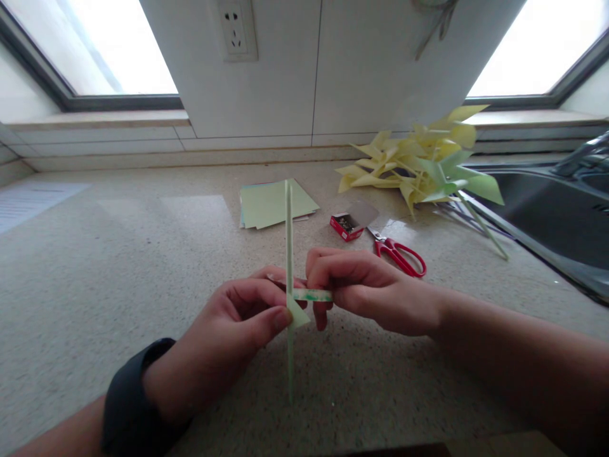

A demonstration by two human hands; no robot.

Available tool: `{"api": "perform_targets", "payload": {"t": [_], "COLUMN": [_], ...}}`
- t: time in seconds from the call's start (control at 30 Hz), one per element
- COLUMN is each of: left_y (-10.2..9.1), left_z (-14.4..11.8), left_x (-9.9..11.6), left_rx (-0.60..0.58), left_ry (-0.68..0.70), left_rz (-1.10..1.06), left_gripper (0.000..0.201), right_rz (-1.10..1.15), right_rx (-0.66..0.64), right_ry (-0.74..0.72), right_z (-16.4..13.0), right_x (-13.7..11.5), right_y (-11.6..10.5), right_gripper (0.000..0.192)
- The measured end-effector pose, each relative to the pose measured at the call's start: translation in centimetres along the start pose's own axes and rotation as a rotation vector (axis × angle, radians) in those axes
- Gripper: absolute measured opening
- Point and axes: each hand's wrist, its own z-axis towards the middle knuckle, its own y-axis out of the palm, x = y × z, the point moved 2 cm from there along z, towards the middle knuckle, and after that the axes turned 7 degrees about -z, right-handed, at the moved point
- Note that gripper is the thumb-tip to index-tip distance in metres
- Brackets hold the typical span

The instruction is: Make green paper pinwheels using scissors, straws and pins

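Hands meet over the middle of the speckled countertop (118,285); the left hand (228,336), a dark band at its wrist, pinches a pale green stick (288,222) between thumb and fingers, holding it upright with its lower end near the counter; the right hand (356,289) is closed on a short green strip (311,295) that crosses the stick level, with a small folded paper corner (299,315) just below the crossing. To do this well, I judge the left pinch should stay firm at the crossing so the stick does not lean, while the right keeps the strip square to it and presses gently, since thin paper creases easily. The stick looks slim, straight and matte; the strip has a slight sheen. Farther back lie a flat stack of paper sheets (276,203), light green on top; a small red box (346,226), open; red-handled scissors (399,254); a loose heap of yellow and green paper pinwheels (419,168) near a dark sink (547,209).
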Motion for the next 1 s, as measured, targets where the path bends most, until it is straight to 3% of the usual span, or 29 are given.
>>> {"api": "perform_targets", "payload": {"t": [0.23, 1.0], "left_y": [0.05, -0.14], "left_z": [0.15, -0.08], "left_x": [0.0, -0.06], "left_rx": [-0.019, 0.049], "left_ry": [0.011, 0.008], "left_rz": [0.006, 0.024], "left_gripper": [0.015, 0.019], "right_rz": [-0.011, -0.02], "right_rx": [-0.002, -0.047], "right_ry": [-0.003, -0.047], "right_z": [0.01, 0.07], "right_x": [-0.11, -0.3], "right_y": [-0.06, -0.19], "right_gripper": [0.006, 0.01]}}
